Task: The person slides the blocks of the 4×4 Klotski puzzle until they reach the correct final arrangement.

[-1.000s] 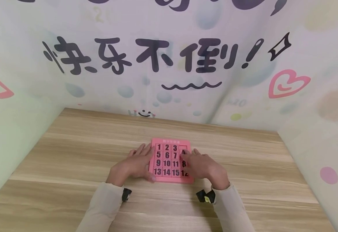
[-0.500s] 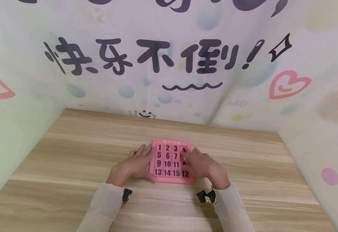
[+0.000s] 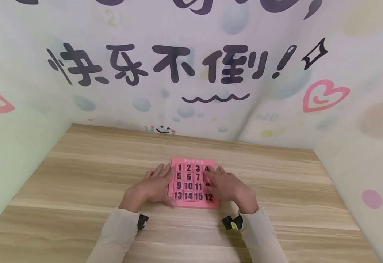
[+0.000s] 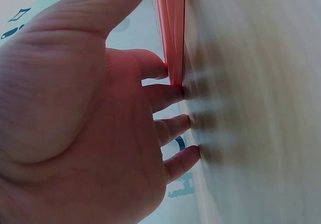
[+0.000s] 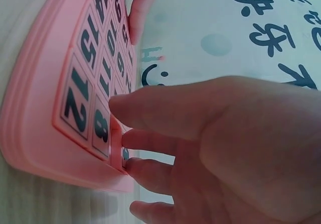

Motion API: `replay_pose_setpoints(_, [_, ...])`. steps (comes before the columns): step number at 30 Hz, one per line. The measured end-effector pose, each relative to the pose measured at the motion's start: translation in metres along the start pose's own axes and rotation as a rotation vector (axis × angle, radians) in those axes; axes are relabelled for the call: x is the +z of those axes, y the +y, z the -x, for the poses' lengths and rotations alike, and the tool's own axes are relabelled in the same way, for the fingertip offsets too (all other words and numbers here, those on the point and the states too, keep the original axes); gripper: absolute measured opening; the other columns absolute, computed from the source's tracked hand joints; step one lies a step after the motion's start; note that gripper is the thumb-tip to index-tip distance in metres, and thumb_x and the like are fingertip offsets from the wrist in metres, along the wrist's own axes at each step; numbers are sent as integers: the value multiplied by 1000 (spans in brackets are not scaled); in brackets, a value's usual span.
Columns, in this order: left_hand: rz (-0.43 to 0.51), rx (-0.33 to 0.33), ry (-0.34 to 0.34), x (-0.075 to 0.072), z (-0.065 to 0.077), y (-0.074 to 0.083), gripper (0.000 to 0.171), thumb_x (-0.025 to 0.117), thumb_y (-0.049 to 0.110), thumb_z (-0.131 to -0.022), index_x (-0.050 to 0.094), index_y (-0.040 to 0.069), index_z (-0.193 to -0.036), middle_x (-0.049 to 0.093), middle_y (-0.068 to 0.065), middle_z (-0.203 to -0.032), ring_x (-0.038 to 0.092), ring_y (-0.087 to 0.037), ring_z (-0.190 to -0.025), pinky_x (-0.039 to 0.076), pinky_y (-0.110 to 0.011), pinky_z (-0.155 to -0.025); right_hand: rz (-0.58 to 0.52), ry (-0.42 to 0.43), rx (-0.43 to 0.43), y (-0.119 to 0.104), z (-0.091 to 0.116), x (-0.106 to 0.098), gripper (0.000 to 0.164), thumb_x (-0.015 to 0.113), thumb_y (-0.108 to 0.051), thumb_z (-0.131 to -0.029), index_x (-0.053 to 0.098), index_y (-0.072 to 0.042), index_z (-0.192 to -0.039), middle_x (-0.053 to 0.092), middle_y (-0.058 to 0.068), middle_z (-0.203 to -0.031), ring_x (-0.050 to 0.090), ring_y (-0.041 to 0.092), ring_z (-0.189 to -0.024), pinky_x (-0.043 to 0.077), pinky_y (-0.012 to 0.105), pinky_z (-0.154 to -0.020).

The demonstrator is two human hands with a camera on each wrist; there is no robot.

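Observation:
A pink number sliding puzzle (image 3: 194,205) lies flat on the table, its numbered tiles facing up. My left hand (image 3: 151,188) rests along its left side, fingers spread; in the left wrist view the index finger touches the puzzle's edge (image 4: 173,33). Over the right column is my right hand (image 3: 229,187). Its thumb touches the 8 tile (image 5: 101,126), and two fingertips reach to the gap (image 5: 116,143) above that tile. The 4 tile (image 3: 206,168) is in the top right corner, partly covered by fingers. The 12 tile (image 5: 75,101) occupies the near right corner.
The wood-grain table (image 3: 96,157) extends around the puzzle on all sides. Behind it stands a pale printed wall (image 3: 129,106) with large dark characters. Side walls border the table left and right. Dark straps (image 3: 233,222) sit at both wrists.
The 4 tile has slid up into the top right corner, so the gap is now beneath it. The right hand's fingers have shifted slightly; the left hand stays in place.

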State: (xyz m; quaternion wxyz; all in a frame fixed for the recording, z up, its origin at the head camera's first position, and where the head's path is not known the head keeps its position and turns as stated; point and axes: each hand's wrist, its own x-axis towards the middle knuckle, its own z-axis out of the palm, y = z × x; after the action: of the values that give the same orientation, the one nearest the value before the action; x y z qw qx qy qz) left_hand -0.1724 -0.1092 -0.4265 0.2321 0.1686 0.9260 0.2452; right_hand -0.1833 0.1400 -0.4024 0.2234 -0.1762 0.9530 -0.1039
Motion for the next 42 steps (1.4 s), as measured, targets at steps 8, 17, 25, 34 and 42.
replay_pose_setpoints(8, [-1, 3, 0, 2, -2, 2, 118, 85, 42, -73, 12, 5, -159, 0, -12, -167, -6, -36, -153, 0, -56, -122, 38, 19, -9, 3, 1, -1, 61, 56, -36, -100, 37, -15, -154, 27, 13, -163, 14, 44, -150, 22, 60, -119])
replay_pose_setpoints(17, [2, 3, -1, 2, -1, 2, 119, 85, 41, -73, 11, 5, -159, -1, -13, -167, -7, -35, -153, -1, -56, -122, 28, 41, -37, 2, 6, -2, 60, 56, -34, -101, 37, -14, -154, 28, 14, -162, 17, 46, -149, 23, 61, -118])
replay_pose_setpoints(25, [-5, 9, -2, 1, -1, 0, 120, 85, 43, -73, 10, 5, -159, -2, -14, -167, -7, -36, -153, 0, -57, -122, 27, 80, -85, 5, 21, 1, 55, 52, -29, -102, 38, -13, -154, 34, 10, -159, 22, 46, -148, 23, 60, -118])
replay_pose_setpoints(34, [-9, 13, -11, 0, 0, -2, 118, 84, 42, -74, 10, 4, -159, -2, -14, -167, -7, -37, -153, 0, -58, -122, 80, 63, -135, 3, 38, 3, 52, 50, -26, -104, 40, -12, -153, 38, 11, -157, 27, 45, -146, 30, 60, -115])
replay_pose_setpoints(42, [-11, 9, -13, -1, -1, -2, 119, 84, 42, -74, 10, 3, -159, -2, -14, -167, -7, -37, -153, -1, -59, -121, 104, 3, -108, -9, 47, 3, 57, 56, -46, -98, 48, -22, -149, 40, 7, -157, 30, 46, -144, 30, 65, -112])
